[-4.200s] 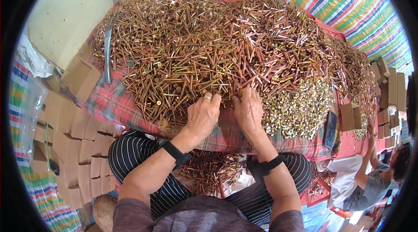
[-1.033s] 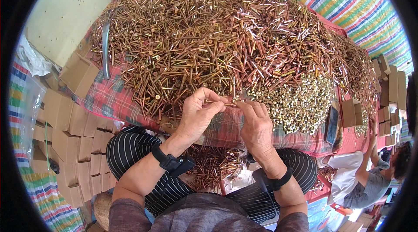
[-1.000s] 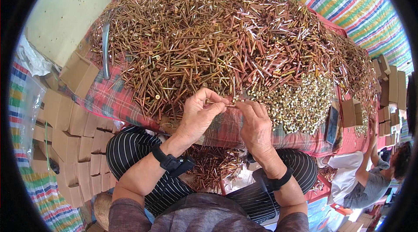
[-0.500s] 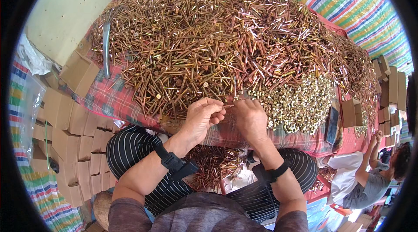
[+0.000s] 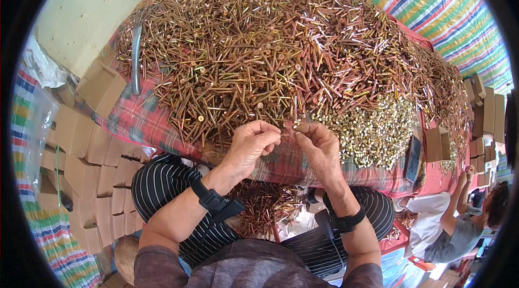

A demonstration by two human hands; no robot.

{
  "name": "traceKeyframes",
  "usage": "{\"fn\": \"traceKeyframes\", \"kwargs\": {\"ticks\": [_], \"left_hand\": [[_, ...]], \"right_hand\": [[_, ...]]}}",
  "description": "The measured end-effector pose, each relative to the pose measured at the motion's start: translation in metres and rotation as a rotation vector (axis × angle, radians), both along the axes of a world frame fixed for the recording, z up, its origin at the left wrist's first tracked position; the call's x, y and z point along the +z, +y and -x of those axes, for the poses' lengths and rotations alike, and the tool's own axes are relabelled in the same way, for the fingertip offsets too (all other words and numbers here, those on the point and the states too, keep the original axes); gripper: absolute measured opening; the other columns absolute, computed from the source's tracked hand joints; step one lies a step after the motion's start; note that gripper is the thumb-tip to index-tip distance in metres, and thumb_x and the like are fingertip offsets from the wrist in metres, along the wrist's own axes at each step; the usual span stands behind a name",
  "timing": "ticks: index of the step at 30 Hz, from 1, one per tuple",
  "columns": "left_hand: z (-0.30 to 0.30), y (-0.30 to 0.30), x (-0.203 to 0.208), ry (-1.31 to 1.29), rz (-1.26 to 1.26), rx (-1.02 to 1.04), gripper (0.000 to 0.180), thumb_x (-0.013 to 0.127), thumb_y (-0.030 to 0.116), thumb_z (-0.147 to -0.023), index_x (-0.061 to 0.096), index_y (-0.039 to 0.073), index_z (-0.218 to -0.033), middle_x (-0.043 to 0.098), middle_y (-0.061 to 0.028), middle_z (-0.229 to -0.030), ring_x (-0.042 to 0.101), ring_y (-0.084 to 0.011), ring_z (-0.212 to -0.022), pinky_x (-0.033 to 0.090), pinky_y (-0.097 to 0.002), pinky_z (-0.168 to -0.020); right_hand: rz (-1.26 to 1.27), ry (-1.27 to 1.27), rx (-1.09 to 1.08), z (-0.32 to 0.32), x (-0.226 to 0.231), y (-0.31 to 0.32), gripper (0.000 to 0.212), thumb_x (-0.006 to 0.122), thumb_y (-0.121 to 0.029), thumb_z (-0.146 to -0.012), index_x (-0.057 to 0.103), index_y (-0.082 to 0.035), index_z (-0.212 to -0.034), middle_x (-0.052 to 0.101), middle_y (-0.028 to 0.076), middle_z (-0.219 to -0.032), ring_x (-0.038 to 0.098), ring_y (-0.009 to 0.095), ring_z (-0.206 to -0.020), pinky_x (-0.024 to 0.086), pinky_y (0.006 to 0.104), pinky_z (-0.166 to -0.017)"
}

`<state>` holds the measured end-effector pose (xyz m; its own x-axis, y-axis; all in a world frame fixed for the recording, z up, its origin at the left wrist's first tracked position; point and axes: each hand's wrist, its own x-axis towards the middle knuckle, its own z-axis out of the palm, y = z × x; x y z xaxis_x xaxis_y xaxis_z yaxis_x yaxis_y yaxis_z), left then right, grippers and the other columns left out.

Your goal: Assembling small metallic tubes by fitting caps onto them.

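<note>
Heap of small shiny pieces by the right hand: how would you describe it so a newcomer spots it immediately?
Start from the red plaid cloth, largely covered by a mass of thin coppery rods. Toward its near edge, just right of the person's right hand, lies the heap. Its stubby, pale-gold bits contrast with the long, darker rods beside it.
</note>
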<state>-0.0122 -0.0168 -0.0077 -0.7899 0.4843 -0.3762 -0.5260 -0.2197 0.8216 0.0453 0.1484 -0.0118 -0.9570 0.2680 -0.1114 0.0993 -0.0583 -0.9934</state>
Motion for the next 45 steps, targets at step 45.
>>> {"fn": "traceKeyframes", "kwargs": {"ticks": [45], "left_hand": [[-0.011,-0.004,-0.015,-0.084,-0.124,-0.140,0.007,0.057,0.003,-0.082,0.060,-0.001,-0.085,0.052,0.0023,-0.070,0.039,-0.0019,-0.056,0.030,-0.0164,-0.049]], "right_hand": [[-0.559,0.276,0.167,-0.019,0.013,-0.011,0.008,0.061,0.000,-0.085,0.057,-0.002,-0.092,0.059,0.002,-0.075,0.055,0.008,-0.070,0.046,0.0249,-0.063]]}}
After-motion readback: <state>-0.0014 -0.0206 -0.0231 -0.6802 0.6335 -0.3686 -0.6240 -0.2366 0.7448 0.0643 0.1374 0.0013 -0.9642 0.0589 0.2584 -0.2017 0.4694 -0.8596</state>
